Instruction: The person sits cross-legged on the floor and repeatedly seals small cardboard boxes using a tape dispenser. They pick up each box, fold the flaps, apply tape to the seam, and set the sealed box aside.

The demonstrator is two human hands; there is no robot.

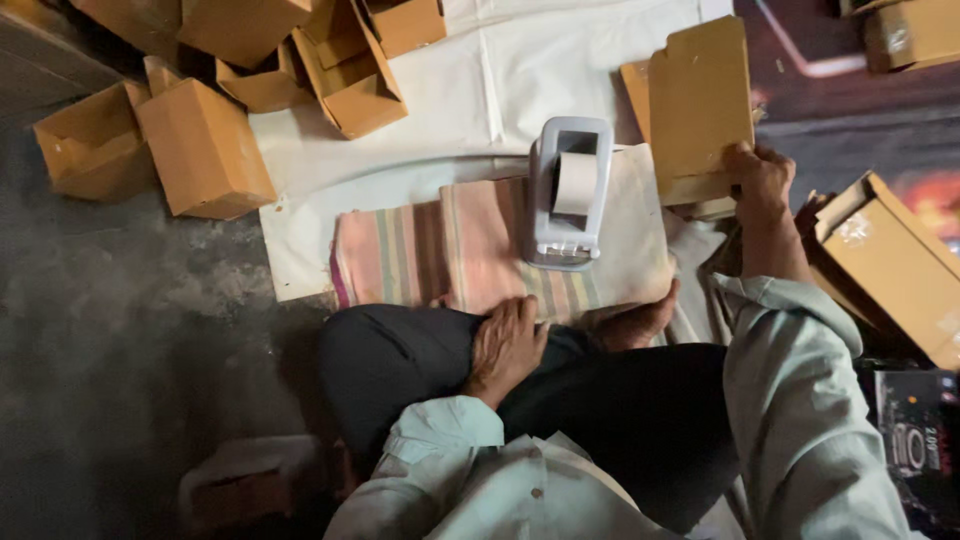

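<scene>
Right hand [760, 175]: grip closed on the lower edge of a flat cardboard blank [700, 105], held over the floor beside the striped cloth [450, 250].
Left hand [507, 345]: open, holding nothing, resting on the knee.
Tape dispenser [570, 195]: upright on the cloth.
Folded boxes [200, 140]: piled at the sheet's far-left corner.

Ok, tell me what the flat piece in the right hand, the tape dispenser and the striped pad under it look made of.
Flat piece in the right hand: brown cardboard, matte, with cut flap edges. Tape dispenser: grey plastic, smooth moulded shell, likely; its roll looks like paper or tan tape. Striped pad: woven cloth, soft folds and stripes.
</scene>
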